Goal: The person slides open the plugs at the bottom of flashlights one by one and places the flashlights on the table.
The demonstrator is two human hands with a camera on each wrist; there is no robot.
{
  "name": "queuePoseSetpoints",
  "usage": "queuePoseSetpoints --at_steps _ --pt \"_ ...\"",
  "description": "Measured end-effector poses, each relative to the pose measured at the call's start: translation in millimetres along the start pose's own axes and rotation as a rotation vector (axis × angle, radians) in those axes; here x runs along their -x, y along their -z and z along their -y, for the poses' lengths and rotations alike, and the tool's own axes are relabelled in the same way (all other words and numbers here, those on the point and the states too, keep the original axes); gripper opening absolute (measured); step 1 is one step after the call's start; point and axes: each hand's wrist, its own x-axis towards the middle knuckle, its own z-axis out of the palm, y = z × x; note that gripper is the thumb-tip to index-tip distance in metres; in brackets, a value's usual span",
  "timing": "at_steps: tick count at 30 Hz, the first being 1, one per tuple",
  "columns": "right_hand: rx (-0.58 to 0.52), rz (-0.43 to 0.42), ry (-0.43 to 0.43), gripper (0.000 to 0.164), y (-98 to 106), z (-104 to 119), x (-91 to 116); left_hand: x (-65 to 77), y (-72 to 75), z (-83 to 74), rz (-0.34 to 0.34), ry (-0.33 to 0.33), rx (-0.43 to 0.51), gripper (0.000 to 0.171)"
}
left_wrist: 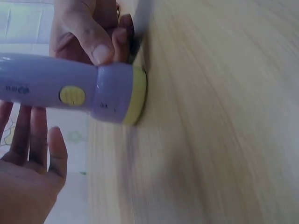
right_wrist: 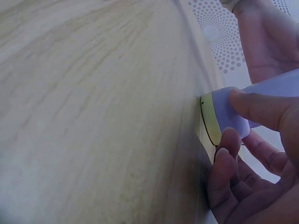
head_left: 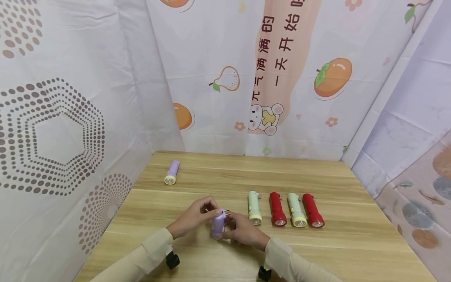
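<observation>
A purple flashlight (head_left: 218,225) with a pale yellow rim stands upright, lens end down on the wooden table. Thin metal prongs stick out near its top end in the head view. My left hand (head_left: 195,217) is at that top end, its thumb against the casing; in the left wrist view its fingers pass behind the body, below a yellow switch (left_wrist: 72,95). Low on the flashlight, my right hand (head_left: 244,231) grips the wide head between thumb and fingers. The right thumb (right_wrist: 257,107) presses the purple casing just above the yellow rim (right_wrist: 210,117).
To the right lie a pale green flashlight (head_left: 253,205), a red one (head_left: 276,207), another green one (head_left: 295,207) and another red one (head_left: 312,208), side by side. A second purple flashlight (head_left: 173,169) lies at the back left. Printed curtains (head_left: 211,47) enclose the table (head_left: 317,254).
</observation>
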Motion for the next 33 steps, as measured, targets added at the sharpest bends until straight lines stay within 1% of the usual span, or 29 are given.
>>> queuePoseSetpoints --at_steps 2,5,8,12,15,17,19,22,25,33 --pt "0.011 -0.007 0.011 0.044 0 0 1 2.2 2.2 -0.2 0.006 -0.022 -0.044 0.018" --pt "0.032 -0.02 0.035 0.043 0 -1 1 4.9 4.7 -1.6 0.022 -0.055 -0.105 0.027" --pt "0.042 -0.024 0.047 0.043 0 -3 2 7.4 5.5 -2.0 0.021 -0.063 -0.128 0.035" --pt "0.031 -0.02 0.057 0.042 -1 -6 2 10.0 5.0 -2.3 -0.008 -0.081 -0.146 0.036" --pt "0.031 -0.022 0.071 0.042 -2 -6 1 10.5 4.0 -2.5 -0.037 -0.116 -0.168 0.033" --pt "0.033 -0.026 0.074 0.042 -3 -6 1 10.1 3.2 -3.2 -0.06 -0.137 -0.18 0.031" --pt "0.033 -0.033 0.078 0.041 -3 -6 1 8.9 2.2 -3.7 -0.092 -0.143 -0.195 0.028" --pt "0.032 -0.047 0.081 0.04 -3 -6 2 5.8 1.2 -4.3 -0.142 -0.127 -0.202 0.028" --pt "0.036 -0.067 0.082 0.043 -4 -6 4 2.5 0.5 -3.6 -0.19 -0.091 -0.197 0.031" --pt "0.057 -0.126 0.058 0.052 -7 -10 8 -7.1 -1.5 1.3 -0.263 0.001 -0.138 0.037"
